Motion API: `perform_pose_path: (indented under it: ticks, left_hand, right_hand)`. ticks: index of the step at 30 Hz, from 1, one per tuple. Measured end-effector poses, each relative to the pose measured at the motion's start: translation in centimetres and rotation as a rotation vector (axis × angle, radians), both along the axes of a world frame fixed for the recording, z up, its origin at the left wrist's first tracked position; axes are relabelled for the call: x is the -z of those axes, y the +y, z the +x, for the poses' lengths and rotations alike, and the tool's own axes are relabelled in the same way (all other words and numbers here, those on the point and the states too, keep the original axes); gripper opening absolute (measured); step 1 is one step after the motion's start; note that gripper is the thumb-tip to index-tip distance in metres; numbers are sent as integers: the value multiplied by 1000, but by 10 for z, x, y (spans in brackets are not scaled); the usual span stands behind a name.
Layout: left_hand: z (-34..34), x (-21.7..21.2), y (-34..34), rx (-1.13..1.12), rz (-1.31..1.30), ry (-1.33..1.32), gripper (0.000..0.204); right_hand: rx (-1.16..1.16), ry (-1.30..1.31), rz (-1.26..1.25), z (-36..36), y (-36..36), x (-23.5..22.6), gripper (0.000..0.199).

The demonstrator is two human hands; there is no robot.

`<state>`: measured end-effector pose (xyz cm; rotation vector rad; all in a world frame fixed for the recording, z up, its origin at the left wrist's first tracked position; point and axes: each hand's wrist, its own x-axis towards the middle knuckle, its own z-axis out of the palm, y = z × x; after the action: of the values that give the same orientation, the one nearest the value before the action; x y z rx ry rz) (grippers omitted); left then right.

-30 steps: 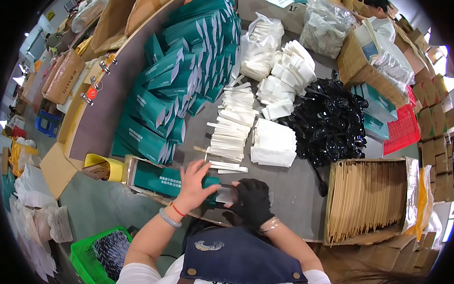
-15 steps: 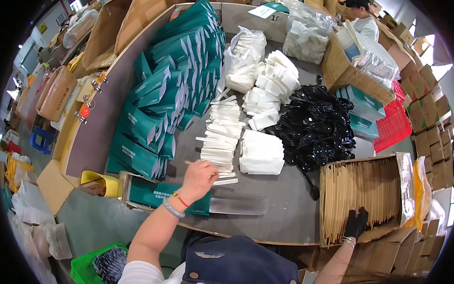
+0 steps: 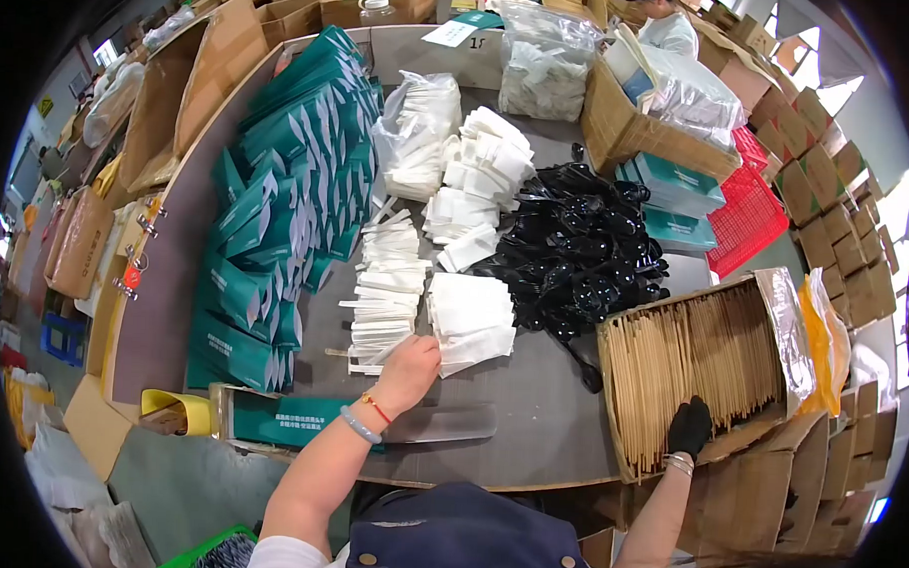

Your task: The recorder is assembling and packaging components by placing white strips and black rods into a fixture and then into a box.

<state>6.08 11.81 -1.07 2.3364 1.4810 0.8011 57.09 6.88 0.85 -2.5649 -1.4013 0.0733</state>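
My bare left hand, with a red string and a pale bangle at its wrist, is at the lower left corner of a stack of white folded napkins. Its fingers are pinched together on the edge of the top napkin. Just left of it runs a row of slim white paper packets. In a black glove, my right hand rests on wooden sticks packed upright in a cardboard box. Its fingertips are lost among the sticks, and the dark glove hides how they are bent.
Green printed pouches stand in rows along the left wall. Black plastic-wrapped spoons are heaped mid-table. Behind lie a bag of white packets, green boxes and a red crate. A green-lined tray sits at the front.
My left hand has moved from the slim packets right to the napkin stack. My right hand stays at the stick box. The whole view has shifted, with things on the table appearing further left.
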Motion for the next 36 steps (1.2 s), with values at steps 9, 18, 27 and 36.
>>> perform_pose_path:
  ticks: [9, 18, 27, 36]
  left_hand:
    - [18, -3, -10, -120, -15, -124, 22]
    - [16, -5, -12, -144, -152, -66, 38]
    - [9, -8, -13, -37, -101, -8, 40]
    - [8, -12, -16, -21, -158, -64, 26]
  right_hand:
    - [-114, 477, 472, -93, 37, -44, 32]
    - [-648, 281, 460, -206, 116, -64, 27]
    - [-1028, -126, -80, -244, 185, -47, 20]
    - [-1052, -349, -164, -242, 188, -62, 14]
